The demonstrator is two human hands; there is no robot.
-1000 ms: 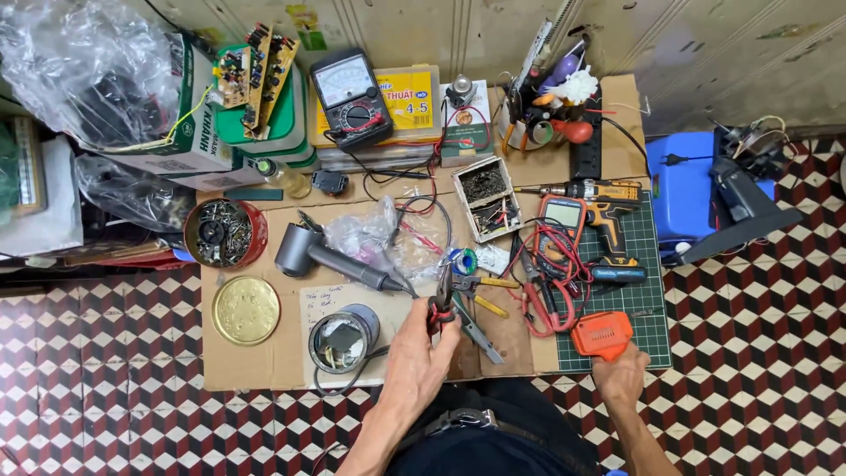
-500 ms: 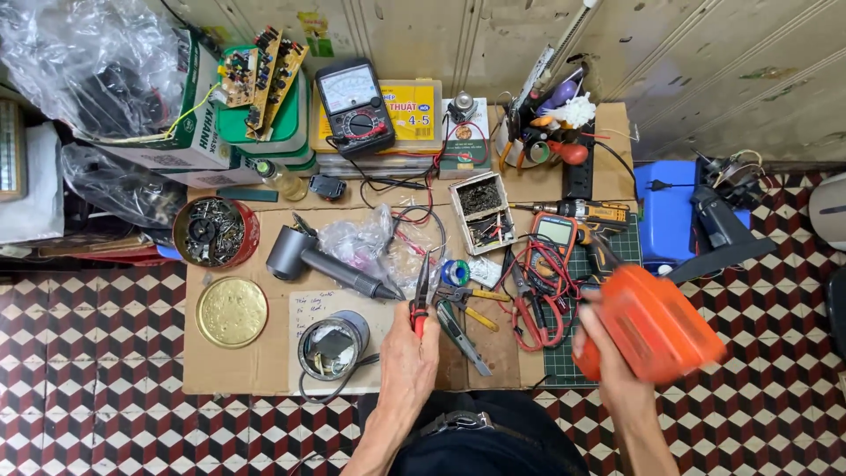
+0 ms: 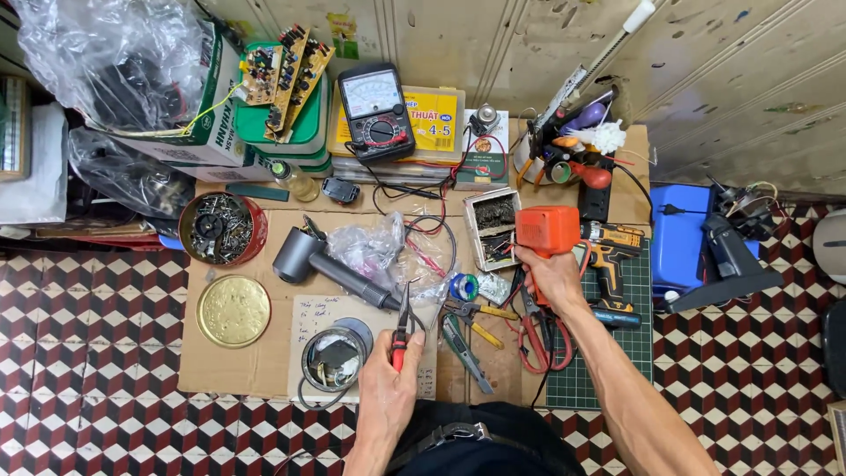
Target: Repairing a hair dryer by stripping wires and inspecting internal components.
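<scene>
Now left hand [image 3: 385, 388] grip clenched on red-handled pliers [image 3: 401, 330]; right hand [image 3: 551, 278] grasping orange box [image 3: 546, 231]

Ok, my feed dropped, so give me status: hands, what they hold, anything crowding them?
Left hand gripping red-handled pliers. Right hand holding orange tool over the bench. Parts box, cordless drill close beside it.

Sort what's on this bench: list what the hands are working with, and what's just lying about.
In hand:
left hand: red-handled pliers
right hand: orange tool

Lying about:
analog multimeter
grey hair dryer
red tin of screws
gold lid
cordless drill
circuit boards
</scene>
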